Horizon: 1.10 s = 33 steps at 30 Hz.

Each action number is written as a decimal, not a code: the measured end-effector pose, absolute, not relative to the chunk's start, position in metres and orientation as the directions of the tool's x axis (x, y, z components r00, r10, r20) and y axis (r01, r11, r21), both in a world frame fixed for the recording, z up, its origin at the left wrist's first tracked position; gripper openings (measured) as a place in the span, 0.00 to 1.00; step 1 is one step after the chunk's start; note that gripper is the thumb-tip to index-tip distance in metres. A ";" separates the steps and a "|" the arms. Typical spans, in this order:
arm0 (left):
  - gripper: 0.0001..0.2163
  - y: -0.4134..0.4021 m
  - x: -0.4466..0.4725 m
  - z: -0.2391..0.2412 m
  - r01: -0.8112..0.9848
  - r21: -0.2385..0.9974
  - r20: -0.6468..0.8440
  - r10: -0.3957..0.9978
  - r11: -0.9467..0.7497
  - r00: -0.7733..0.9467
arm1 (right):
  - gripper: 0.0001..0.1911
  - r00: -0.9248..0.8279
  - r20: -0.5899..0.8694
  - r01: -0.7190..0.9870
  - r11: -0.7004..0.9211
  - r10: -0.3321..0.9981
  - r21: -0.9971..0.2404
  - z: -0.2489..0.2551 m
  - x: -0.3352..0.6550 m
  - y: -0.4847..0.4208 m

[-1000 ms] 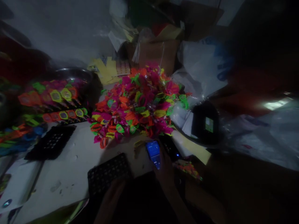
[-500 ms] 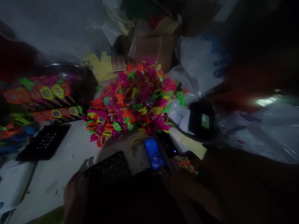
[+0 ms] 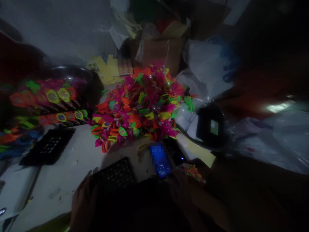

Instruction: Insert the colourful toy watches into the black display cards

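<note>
The scene is dim. At the lower left, my left hand (image 3: 83,201) has its fingers and thumb closed at the left edge of a black tray with rows of holes (image 3: 114,175). My right hand (image 3: 180,185) lies by the lower right edge of a lit blue phone (image 3: 163,169), fingers stretched out, nothing visible in them. Beyond the phone is a dark device (image 3: 176,153) with a small blue light. A heap of colourful toy watches (image 3: 145,106) fills the table's middle. A small colourful bunch (image 3: 195,174) lies just right of my right hand.
Toy watches stand in rows on a black rack (image 3: 74,122) at left, with another black perforated tray (image 3: 48,146) before it. Yellow card (image 3: 106,69) lies behind the heap. To the right are a black basin (image 3: 210,129) and clear plastic bags (image 3: 272,138).
The whole view has shifted slightly, with things appearing a little further right and down. Both hands stay at the same places by the tray and the phone.
</note>
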<state>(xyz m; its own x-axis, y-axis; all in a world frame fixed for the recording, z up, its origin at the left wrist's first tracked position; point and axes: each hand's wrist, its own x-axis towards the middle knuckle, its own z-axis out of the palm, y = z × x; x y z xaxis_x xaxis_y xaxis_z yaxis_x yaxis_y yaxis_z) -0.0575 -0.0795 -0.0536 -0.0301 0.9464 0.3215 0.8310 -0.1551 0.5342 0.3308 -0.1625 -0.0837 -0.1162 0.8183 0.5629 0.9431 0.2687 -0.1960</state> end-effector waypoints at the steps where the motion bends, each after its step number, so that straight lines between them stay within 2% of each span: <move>1: 0.19 -0.080 -0.057 -0.055 0.838 0.520 0.326 0.945 -0.165 -0.016 | 0.19 -0.109 0.532 0.954 0.240 0.839 -0.182 -0.084 0.329 -0.161; 4: 0.18 -0.082 -0.055 -0.061 0.858 0.477 0.339 0.941 -0.191 0.021 | 0.24 -0.074 0.458 0.971 0.170 0.886 -0.171 -0.084 0.326 -0.157; 7: 0.19 -0.083 -0.050 -0.067 0.874 0.436 0.353 0.934 -0.214 0.053 | 0.27 -0.044 0.463 0.968 0.153 0.885 -0.200 -0.085 0.326 -0.154; 13: 0.18 -0.063 -0.002 -0.056 0.900 0.317 0.396 0.904 -0.299 0.160 | 0.22 -0.046 0.525 0.955 0.192 0.850 -0.227 -0.081 0.327 -0.152; 20: 0.11 -0.005 0.082 -0.036 0.900 0.267 0.205 0.933 -0.345 0.297 | 0.15 -0.090 0.602 0.936 0.275 0.794 -0.222 -0.076 0.327 -0.158; 22: 0.12 0.008 0.090 -0.039 0.907 0.271 0.194 0.941 -0.322 0.276 | 0.16 -0.077 0.578 0.945 0.245 0.812 -0.219 -0.075 0.327 -0.157; 26: 0.21 0.027 0.076 -0.045 0.916 0.263 0.365 0.910 -0.302 0.195 | 0.22 -0.009 0.481 0.963 0.138 0.877 -0.233 -0.070 0.321 -0.146; 29: 0.15 0.040 0.054 -0.044 0.930 0.165 0.385 0.889 -0.329 0.246 | 0.21 -0.067 0.458 0.952 0.195 0.886 -0.238 -0.065 0.313 -0.139; 31: 0.15 0.048 0.043 -0.042 0.938 0.156 0.357 0.903 -0.310 0.240 | 0.21 -0.132 0.448 0.931 0.265 0.884 -0.249 -0.063 0.308 -0.137; 33: 0.16 0.053 0.037 -0.043 0.938 0.193 0.348 0.914 -0.287 0.208 | 0.22 -0.127 0.439 0.922 0.269 0.890 -0.279 -0.063 0.306 -0.136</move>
